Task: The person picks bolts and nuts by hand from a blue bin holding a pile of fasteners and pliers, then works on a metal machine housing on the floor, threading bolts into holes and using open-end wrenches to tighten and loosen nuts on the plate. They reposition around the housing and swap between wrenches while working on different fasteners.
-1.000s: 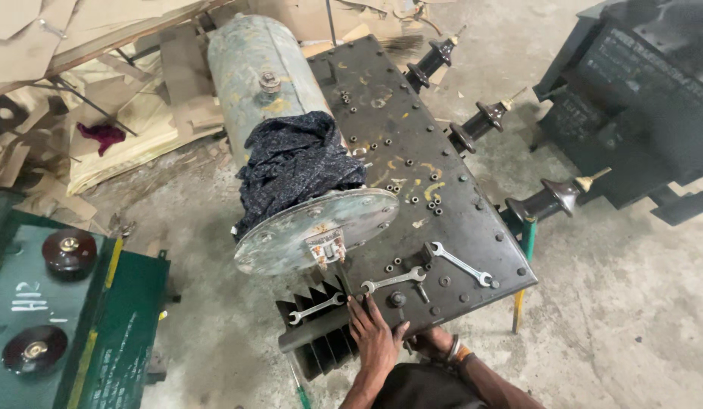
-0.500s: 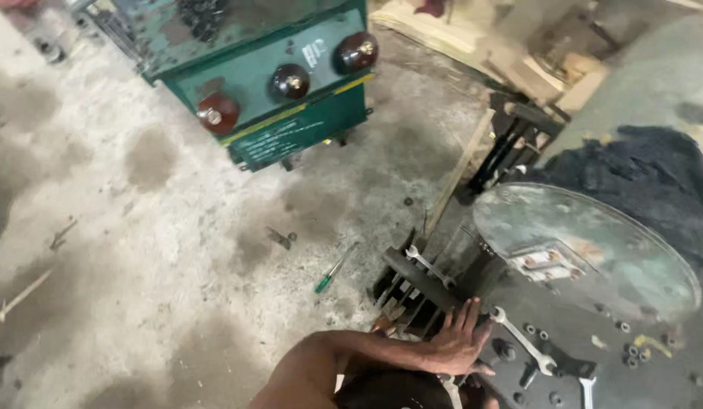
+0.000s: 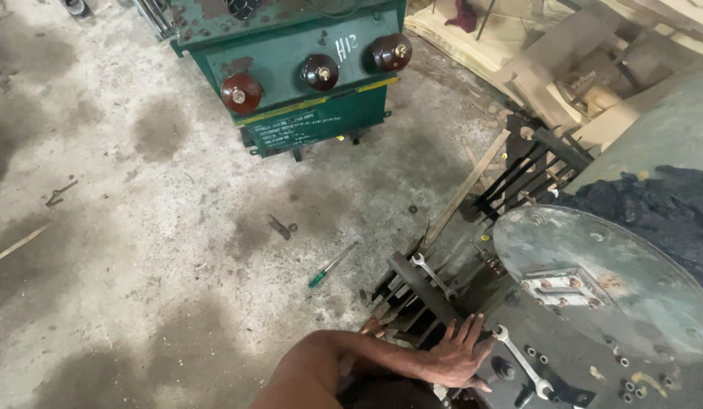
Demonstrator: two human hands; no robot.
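Note:
My left hand (image 3: 456, 356) lies flat with its fingers spread on the edge of a dark bolted cover plate (image 3: 593, 386), just above black cooling fins (image 3: 412, 299). It holds nothing. A combination spanner (image 3: 522, 368) lies on the plate right beside my fingertips. A second spanner (image 3: 431, 275) rests on the fins a little farther off. Beyond the hand stands a round grey-green metal disc (image 3: 609, 280) on the end of a tank, with a dark cloth (image 3: 658, 212) draped behind it. My right hand is out of sight.
A green transformer (image 3: 313, 113) with three dark red bushings stands on the stained concrete floor at the top. A green-handled screwdriver (image 3: 332, 265) lies on the floor left of the fins. Wooden planks and cardboard (image 3: 533, 53) are piled at the top right.
The view has swung left, away from the plate and toward the floor and the green transformer. My left hand has stayed flat on the plate's edge.

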